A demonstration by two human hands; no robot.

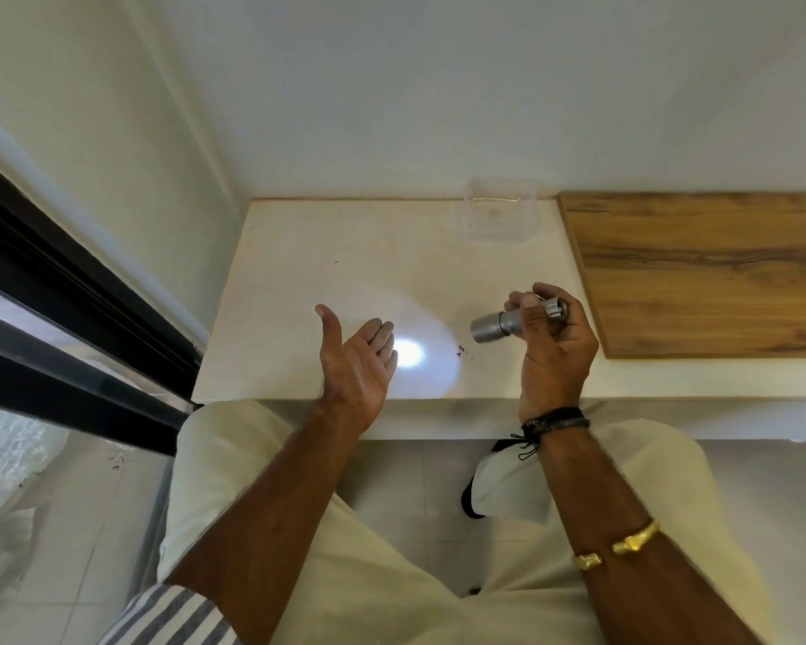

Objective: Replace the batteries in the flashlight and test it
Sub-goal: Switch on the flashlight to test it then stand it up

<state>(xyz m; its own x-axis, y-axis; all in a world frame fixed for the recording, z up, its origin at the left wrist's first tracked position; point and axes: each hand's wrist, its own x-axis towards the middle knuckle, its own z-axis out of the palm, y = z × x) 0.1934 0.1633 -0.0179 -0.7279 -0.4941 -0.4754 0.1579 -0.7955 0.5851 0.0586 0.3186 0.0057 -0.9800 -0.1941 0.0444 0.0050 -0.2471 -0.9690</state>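
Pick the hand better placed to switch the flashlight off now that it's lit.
Right. The right hand already grips the silver flashlight, its fingers wrapped around the tail end. The left hand is open and empty beside the light spot on the white counter.

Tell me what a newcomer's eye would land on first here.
The bright light spot on the white counter, just past the open left hand. Next, the silver flashlight gripped in the right hand, aimed left at that spot. Then the wooden board at the right and a clear container by the wall.
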